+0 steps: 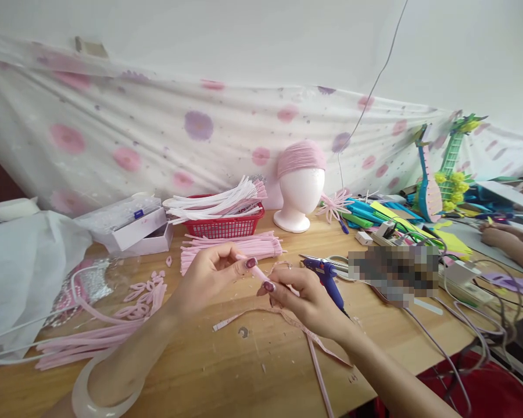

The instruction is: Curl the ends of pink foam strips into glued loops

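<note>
Over the middle of the table, a pink pipe cleaner (258, 273) is stretched between my two hands. Thumb and fingers of my left hand (213, 270) pinch one part of it. My right hand (303, 296) pinches it a short way to the right, its other fingers curled. Below the right hand a long pink strip (318, 371) runs to the table's front edge; whether it belongs to the held piece I cannot tell. A measuring tape (233, 319) lies beneath the hands. Just behind them is a bundle of pink pipe cleaners (261, 245).
A red basket (222, 227) of white stems and a foam head (300, 197) stand behind. A blue glue gun (329, 278) and scissors (342, 267) lie right, near cables and a power strip (466, 284). Pink loops (139, 302) lie left. Another person's hand (499, 237) is far right.
</note>
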The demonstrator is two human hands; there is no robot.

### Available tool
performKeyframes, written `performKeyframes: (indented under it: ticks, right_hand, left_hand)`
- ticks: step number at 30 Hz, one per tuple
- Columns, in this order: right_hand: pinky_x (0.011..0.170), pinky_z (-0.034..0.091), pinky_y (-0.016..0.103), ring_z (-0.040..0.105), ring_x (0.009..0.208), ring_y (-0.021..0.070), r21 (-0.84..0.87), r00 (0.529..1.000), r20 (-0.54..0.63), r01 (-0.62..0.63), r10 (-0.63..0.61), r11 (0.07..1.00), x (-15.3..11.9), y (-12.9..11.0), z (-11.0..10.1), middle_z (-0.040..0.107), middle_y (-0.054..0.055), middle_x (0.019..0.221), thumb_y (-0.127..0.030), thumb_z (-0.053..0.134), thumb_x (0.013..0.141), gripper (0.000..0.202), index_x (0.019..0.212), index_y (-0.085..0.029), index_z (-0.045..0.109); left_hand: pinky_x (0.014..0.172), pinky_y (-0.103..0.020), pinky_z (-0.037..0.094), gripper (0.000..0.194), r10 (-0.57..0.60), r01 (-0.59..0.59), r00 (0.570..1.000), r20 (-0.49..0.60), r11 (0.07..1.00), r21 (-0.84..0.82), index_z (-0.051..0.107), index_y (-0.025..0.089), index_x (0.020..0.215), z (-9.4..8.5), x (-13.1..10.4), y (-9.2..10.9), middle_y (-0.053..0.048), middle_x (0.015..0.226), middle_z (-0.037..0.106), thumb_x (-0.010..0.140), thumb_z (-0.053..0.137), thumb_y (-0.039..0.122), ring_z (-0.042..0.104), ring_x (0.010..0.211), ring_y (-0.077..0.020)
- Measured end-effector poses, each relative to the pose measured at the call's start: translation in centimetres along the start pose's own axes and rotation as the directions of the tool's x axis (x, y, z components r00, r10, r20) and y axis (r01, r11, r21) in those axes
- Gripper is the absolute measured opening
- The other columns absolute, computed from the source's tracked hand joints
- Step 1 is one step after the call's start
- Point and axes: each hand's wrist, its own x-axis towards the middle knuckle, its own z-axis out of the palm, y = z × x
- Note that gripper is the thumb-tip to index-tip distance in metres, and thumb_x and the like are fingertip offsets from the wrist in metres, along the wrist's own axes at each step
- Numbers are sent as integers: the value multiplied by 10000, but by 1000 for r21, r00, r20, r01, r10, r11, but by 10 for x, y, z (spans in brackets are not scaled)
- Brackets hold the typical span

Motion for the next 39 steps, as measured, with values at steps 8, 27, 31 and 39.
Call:
performKeyframes:
  ticks: [8, 27, 31, 39]
  right_hand:
    - [542, 438, 208, 553, 591, 109, 275, 987, 7, -157, 162, 948, 7, 5, 20, 631, 31, 706, -428, 478, 945, 365, 825, -136, 660]
    - [523, 513, 200, 696, 619, 150, 142, 963, -215, -136, 165, 980, 4, -7, 19, 696, 35, 708, -173, 506, 878, 203, 817, -141, 696]
    - [519, 499, 188, 706, 650, 153, 85, 967, -212, -128, 143, 988, 3, -6, 18, 711, 45, 729, -150, 489, 881, 213, 833, -139, 696]
    - [524, 413, 194, 597, 562, 110, -48, 975, -198, -107, 96, 993, 3, -12, 14, 656, 7, 623, -138, 459, 879, 246, 705, -150, 634]
  left_hand:
    - [729, -273, 500, 147, 69, -60, 997, -47, 983, 175, 665, 189, 709, 9, -2, -4, -13, 761, 702, 826, 619, 264, 638, 761, -168]
    - [778, -301, 533, 270, 98, -95, 995, -2, 967, 237, 709, 189, 905, -12, 1, -4, -41, 890, 747, 891, 538, 398, 679, 859, -205]
    - [753, -273, 488, 183, 226, -175, 972, -60, 873, 456, 699, 215, 858, -18, -3, 1, -2, 838, 736, 868, 574, 349, 656, 797, -181]
    - [739, -272, 451, 81, 271, -237, 963, 2, 839, 489, 613, 213, 787, -23, -9, 8, 12, 808, 672, 849, 563, 224, 620, 794, -164]
